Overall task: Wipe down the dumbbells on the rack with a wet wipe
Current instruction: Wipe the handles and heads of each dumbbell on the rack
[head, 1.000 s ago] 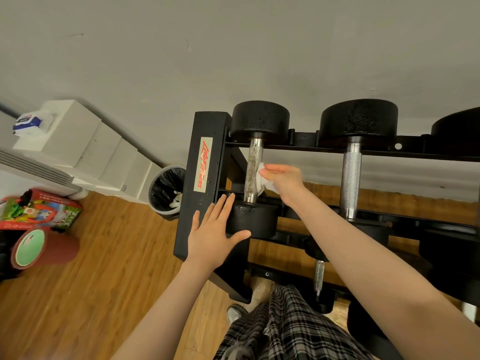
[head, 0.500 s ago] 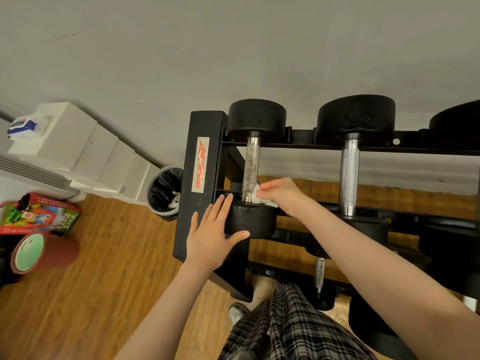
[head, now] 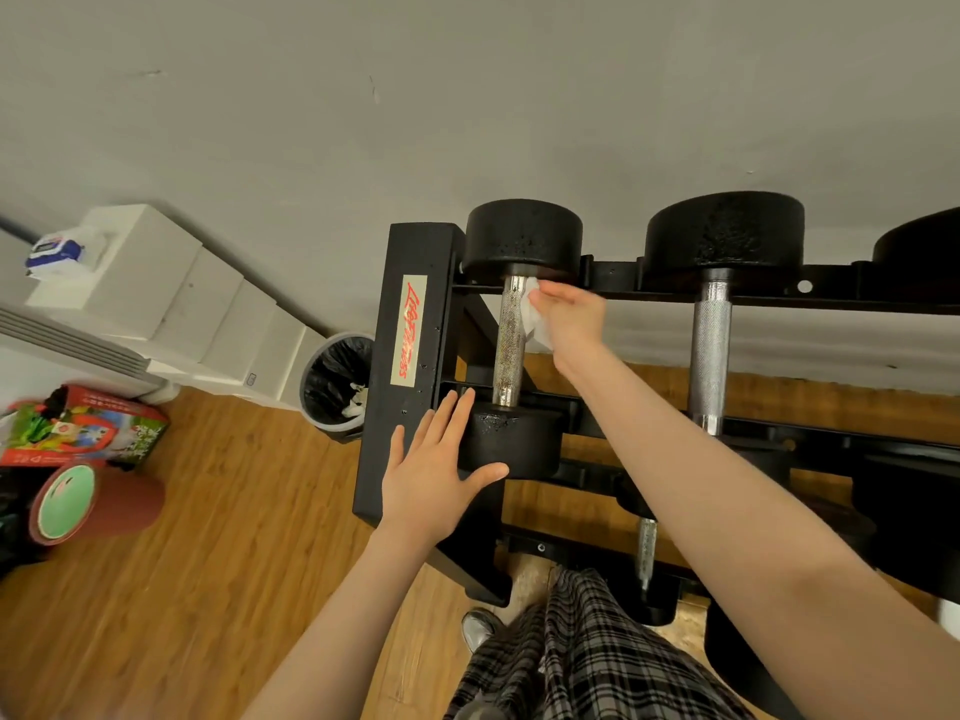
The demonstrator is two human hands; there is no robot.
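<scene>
The handle [head: 510, 339] of the leftmost dumbbell on the rack [head: 410, 366] was being wiped, the wipe [head: 535, 317] pinched against its far end by the right hand [head: 569, 317], while the near head [head: 511, 443] was steadied by the left hand [head: 436, 470], fingers straight. Next, the heads probably needed wiping, then the neighbouring dumbbell [head: 714, 324]. A black-lined bin [head: 337, 379] beside the rack held a few white scraps.

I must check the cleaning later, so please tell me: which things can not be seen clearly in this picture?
- Wet wipe: mostly covered by the right hand, head view.
- Far side of the dumbbell handle: turned away from the camera.
- Near weight head: its left part lies under the left hand.
- Rightmost dumbbell: cut by the right edge.
- Rack label: the writing cannot be read.
</scene>
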